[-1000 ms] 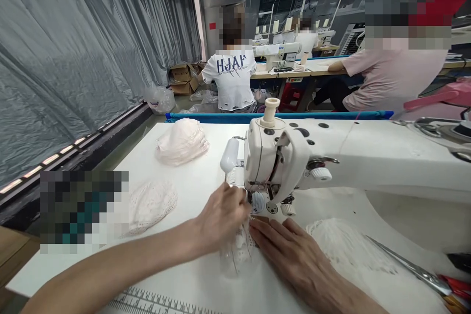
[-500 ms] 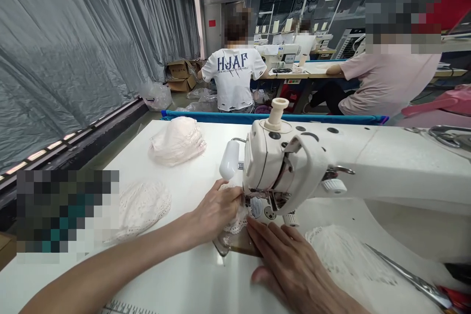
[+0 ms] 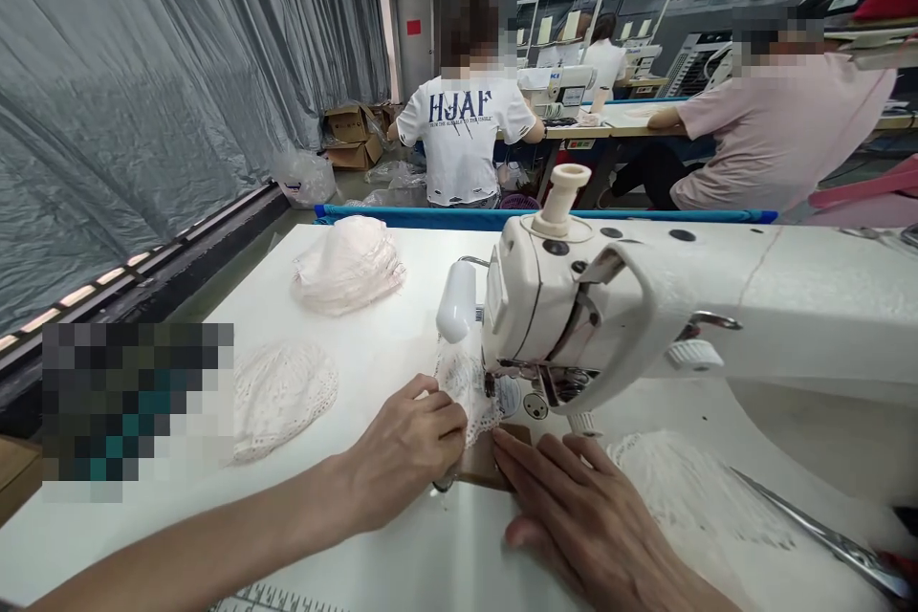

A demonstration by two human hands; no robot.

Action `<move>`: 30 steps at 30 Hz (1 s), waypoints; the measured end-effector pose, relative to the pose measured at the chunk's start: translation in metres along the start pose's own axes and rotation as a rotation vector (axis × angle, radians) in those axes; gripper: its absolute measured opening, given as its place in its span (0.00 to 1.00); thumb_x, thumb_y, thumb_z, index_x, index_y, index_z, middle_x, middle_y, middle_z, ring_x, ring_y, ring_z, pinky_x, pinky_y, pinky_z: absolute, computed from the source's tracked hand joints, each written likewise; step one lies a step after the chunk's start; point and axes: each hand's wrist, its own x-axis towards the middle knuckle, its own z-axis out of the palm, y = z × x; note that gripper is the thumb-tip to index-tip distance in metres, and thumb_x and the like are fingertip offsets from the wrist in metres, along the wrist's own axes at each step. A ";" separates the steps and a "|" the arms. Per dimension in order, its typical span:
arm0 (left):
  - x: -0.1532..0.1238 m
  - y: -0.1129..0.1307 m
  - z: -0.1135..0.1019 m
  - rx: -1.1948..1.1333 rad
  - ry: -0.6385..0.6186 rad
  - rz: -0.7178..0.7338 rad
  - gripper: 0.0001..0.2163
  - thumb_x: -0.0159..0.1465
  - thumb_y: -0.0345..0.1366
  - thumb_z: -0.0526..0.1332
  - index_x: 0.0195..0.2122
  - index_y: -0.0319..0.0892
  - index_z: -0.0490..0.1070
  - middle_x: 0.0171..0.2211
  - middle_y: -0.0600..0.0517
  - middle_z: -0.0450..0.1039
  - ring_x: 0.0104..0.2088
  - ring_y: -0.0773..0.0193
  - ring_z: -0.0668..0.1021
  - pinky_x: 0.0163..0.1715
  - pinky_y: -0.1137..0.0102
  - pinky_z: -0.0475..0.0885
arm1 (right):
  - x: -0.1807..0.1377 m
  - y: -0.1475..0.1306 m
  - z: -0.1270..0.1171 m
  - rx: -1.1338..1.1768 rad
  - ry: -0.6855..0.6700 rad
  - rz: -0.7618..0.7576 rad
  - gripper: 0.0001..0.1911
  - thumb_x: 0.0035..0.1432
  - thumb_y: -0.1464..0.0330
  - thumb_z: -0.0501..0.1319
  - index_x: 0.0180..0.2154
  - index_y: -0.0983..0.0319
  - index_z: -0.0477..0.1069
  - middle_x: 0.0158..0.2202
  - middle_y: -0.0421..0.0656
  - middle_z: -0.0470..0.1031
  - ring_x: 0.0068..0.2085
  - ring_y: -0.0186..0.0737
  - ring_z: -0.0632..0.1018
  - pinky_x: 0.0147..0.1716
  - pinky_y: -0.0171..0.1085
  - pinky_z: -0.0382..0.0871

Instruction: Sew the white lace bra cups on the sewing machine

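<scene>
A white sewing machine (image 3: 645,306) stands on the white table (image 3: 373,535). Under its needle lies a piece of white lace (image 3: 466,387) over a brown card-like piece (image 3: 482,465). My left hand (image 3: 405,445) is curled, with its fingers pinching the lace's left edge just left of the needle. Beside it my right hand (image 3: 580,521) lies flat with fingers stretched out, its fingertips pressing on the brown piece in front of the presser foot.
A pile of pinkish lace pieces (image 3: 349,263) and a flatter white lace pile (image 3: 279,392) lie on the table's left. More white lace (image 3: 681,488) and scissors (image 3: 824,535) lie at the right. Other people sit at machines behind a blue rail (image 3: 430,213).
The lace has fed back past the needle and now stands up behind my left hand. My left hand drew slightly toward me; the brown piece came into sight under my right fingertips.
</scene>
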 end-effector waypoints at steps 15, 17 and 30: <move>-0.001 0.004 -0.001 0.039 0.042 -0.003 0.11 0.64 0.24 0.52 0.25 0.40 0.66 0.32 0.52 0.73 0.31 0.67 0.73 0.40 0.66 0.64 | -0.002 -0.001 0.003 -0.041 -0.008 -0.017 0.22 0.66 0.59 0.48 0.48 0.69 0.69 0.47 0.51 0.75 0.42 0.45 0.74 0.34 0.40 0.63; -0.001 0.003 0.001 0.031 0.050 -0.004 0.11 0.64 0.25 0.52 0.25 0.40 0.66 0.32 0.52 0.74 0.31 0.68 0.74 0.40 0.66 0.64 | -0.002 0.000 0.004 -0.043 -0.003 -0.018 0.23 0.66 0.58 0.47 0.48 0.69 0.69 0.47 0.51 0.75 0.42 0.45 0.74 0.34 0.40 0.62; 0.001 -0.023 0.017 0.016 0.100 -0.076 0.06 0.66 0.31 0.53 0.36 0.40 0.69 0.44 0.52 0.74 0.42 0.68 0.74 0.46 0.65 0.60 | -0.001 0.009 0.010 -0.080 -0.042 0.009 0.22 0.66 0.59 0.46 0.50 0.66 0.68 0.50 0.51 0.73 0.39 0.45 0.74 0.36 0.43 0.63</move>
